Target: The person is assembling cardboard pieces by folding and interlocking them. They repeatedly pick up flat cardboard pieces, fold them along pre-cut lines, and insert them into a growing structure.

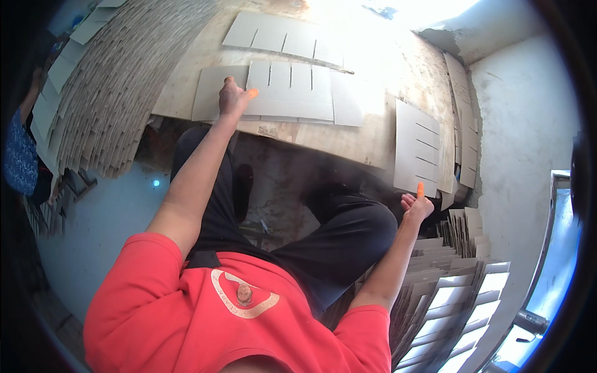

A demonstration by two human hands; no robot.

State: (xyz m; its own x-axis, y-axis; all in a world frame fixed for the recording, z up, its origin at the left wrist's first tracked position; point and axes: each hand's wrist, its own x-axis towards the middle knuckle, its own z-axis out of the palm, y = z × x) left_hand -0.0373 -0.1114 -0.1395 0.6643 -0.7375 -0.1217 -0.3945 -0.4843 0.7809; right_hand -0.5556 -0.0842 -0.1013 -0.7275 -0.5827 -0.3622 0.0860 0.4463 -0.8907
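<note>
My left hand (234, 101) has orange covers on its thumb and index finger, which are spread apart. It rests at the left end of a slotted cardboard sheet (298, 99), over the plain part of another cardboard piece (208, 93) beneath. At the table's right end, my right hand (418, 206) has its orange-covered thumb on the near edge of a second slotted cardboard sheet (413, 149). Its other fingers curl at that edge, their tips partly hidden. Another slotted sheet (267, 34) lies farther back on the wooden table (373, 93).
Rows of stacked cardboard strips (124, 81) cover the left side. More slotted pieces (463, 118) lean along the right wall (519, 118), and bundles of cardboard (441, 298) stand low at my right. Another person's patterned sleeve (20, 155) shows at far left.
</note>
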